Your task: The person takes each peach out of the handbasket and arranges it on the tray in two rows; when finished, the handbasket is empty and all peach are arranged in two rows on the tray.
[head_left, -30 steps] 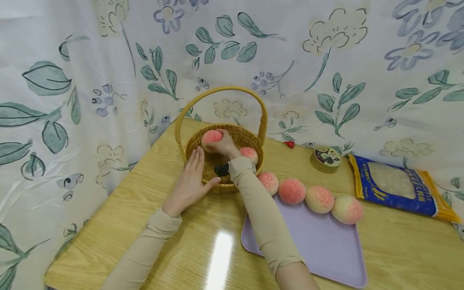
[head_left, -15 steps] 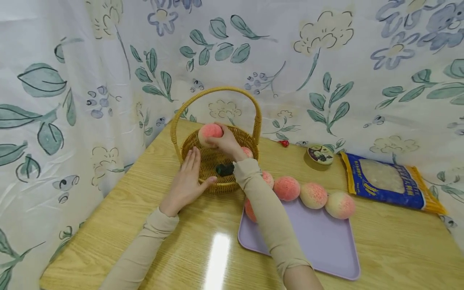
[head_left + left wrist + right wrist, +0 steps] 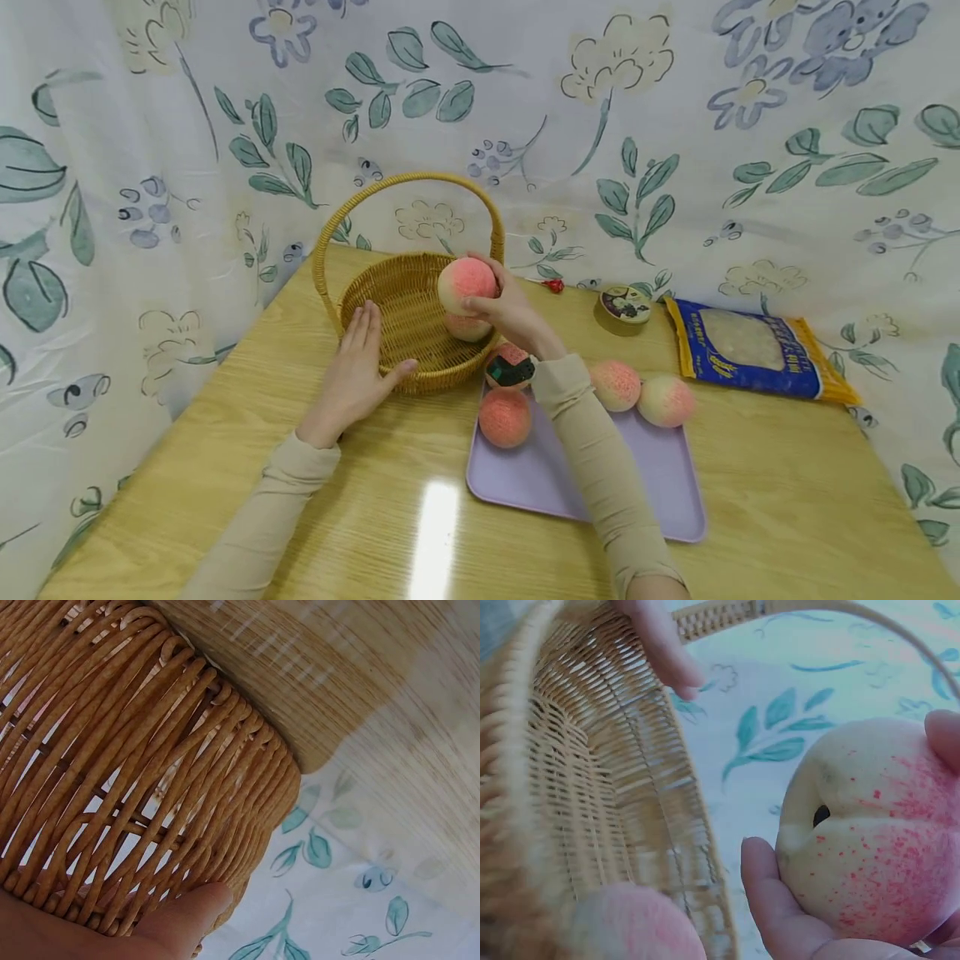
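My right hand [image 3: 513, 312] grips a pink-and-cream peach [image 3: 463, 282] above the right side of the wicker basket [image 3: 405, 383]. In the right wrist view the held peach [image 3: 870, 832] shows a small dark hole at its stem end, with fingers curled round it. Just under it, a second peach [image 3: 468, 327] sits inside the basket by the right wall. My left hand [image 3: 347, 379] rests with straight fingers on the basket's near-left rim, thumb apart. In the left wrist view, its thumb [image 3: 191, 915] lies along the woven side [image 3: 165, 772].
A lilac tray [image 3: 525, 483] at the basket's right bears several peaches along its edges, including a redder peach [image 3: 505, 418]. Farther right are a round tin [image 3: 624, 308] and a blue-and-yellow packet [image 3: 750, 348]. A small red item [image 3: 553, 286] lies near the floral curtain [image 3: 525, 92].
My right hand has lifted the peach off the basket's left side and carried it across to the right. The left hand stays on the rim. The head view has turned rightward.
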The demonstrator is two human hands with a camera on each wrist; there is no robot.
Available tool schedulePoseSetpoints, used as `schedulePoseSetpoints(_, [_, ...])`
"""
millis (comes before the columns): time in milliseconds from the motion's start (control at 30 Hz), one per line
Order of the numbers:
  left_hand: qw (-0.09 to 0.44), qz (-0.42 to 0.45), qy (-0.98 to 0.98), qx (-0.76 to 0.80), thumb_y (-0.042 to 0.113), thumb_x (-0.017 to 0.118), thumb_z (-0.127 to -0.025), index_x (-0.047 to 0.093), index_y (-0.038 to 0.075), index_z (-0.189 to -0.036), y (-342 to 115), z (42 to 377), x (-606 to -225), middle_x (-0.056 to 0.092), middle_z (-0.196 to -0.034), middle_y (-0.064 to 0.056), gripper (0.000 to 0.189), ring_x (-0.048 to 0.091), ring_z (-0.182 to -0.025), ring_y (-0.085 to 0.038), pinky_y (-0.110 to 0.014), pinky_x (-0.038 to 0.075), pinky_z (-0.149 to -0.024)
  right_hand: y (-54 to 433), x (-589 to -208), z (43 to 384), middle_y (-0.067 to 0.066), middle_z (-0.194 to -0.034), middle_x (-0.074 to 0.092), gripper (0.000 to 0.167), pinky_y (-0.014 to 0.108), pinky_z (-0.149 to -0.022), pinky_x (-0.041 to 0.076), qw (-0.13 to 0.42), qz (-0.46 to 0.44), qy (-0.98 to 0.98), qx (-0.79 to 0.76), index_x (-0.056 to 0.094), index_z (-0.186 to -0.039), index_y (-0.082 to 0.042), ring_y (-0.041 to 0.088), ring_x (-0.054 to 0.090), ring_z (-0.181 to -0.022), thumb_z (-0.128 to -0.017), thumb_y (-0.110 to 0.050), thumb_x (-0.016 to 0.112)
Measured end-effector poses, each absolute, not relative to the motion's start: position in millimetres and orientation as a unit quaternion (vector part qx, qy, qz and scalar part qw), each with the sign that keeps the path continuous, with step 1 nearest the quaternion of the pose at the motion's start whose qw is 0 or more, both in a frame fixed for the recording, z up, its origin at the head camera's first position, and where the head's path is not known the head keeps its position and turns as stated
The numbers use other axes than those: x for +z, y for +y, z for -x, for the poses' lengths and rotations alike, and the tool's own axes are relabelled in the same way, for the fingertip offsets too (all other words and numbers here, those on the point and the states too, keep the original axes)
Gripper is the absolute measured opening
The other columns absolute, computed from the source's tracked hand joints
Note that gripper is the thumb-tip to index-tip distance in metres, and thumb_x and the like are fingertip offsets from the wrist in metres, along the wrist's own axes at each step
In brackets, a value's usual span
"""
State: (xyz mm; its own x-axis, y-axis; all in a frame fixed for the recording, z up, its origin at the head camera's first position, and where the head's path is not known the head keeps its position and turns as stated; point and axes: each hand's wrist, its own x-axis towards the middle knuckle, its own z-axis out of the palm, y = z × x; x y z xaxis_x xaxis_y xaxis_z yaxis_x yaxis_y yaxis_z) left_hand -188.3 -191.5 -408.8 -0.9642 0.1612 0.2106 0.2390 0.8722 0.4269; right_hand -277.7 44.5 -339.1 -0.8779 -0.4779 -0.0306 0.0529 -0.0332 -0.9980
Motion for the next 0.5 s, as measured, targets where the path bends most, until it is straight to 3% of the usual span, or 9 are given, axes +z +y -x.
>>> schedulePoseSetpoints(233, [0.084,0.103,-0.963,-0.232,0.070,0.038,-0.092,-0.007,-0.003,-0.152,-194,188,-412,-0.006,-0.161,-0.021,0.105,0.001,-0.150,-0.041,-0.054,0.010,-0.122,99,-352,251,0.010,-0.155,0.028,0.079,0.020,-0.090,0.049,0.157,0.193,0.676,-0.694,0.023,-0.155,-0.019,0.020,0.044,-0.127,-0.088,0.009,0.056])
schedulePoseSetpoints(500, [0.090,0.111,-0.963,-0.227,0.071,0.036,-0.092,-0.007,-0.004,-0.152,-192,190,-412,-0.007,-0.161,-0.022,0.105,0.001,-0.149,-0.043,-0.054,0.010,-0.121,148,-371,215,0.006,-0.155,0.026,0.083,0.015,-0.094,0.047,0.147,0.174,0.698,-0.679,0.022,-0.155,-0.018,0.009,0.043,-0.125,-0.085,0.008,0.061])
